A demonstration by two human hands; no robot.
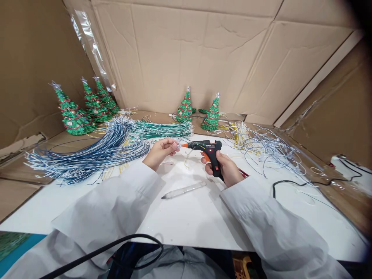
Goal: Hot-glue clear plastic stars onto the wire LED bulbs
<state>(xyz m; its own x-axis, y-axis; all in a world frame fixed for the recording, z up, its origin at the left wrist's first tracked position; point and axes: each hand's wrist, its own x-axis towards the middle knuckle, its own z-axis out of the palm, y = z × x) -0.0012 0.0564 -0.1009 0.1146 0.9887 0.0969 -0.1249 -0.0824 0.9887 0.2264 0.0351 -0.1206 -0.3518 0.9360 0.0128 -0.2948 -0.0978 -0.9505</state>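
Observation:
My right hand (228, 168) is wrapped round the grip of a black and orange hot glue gun (205, 146), whose red light is lit. The gun's orange nozzle points left, at the fingertips of my left hand (164, 150). Those fingers pinch a small clear piece (178, 145), star-like as far as it shows, close to the nozzle tip. Whether the tip touches it I cannot tell. On the white tabletop (186, 221) below lies a clear pen-like tool (183, 190) with a dark tip. Something red and thin shows behind my right hand.
Blue and white wires (95, 155) lie in a large bundle at left, green wires (162, 130) behind. Loose wires (270, 149) tangle at right near a black cord (310, 182). Several decorated Christmas trees (74, 116) stand along the cardboard wall (186, 50).

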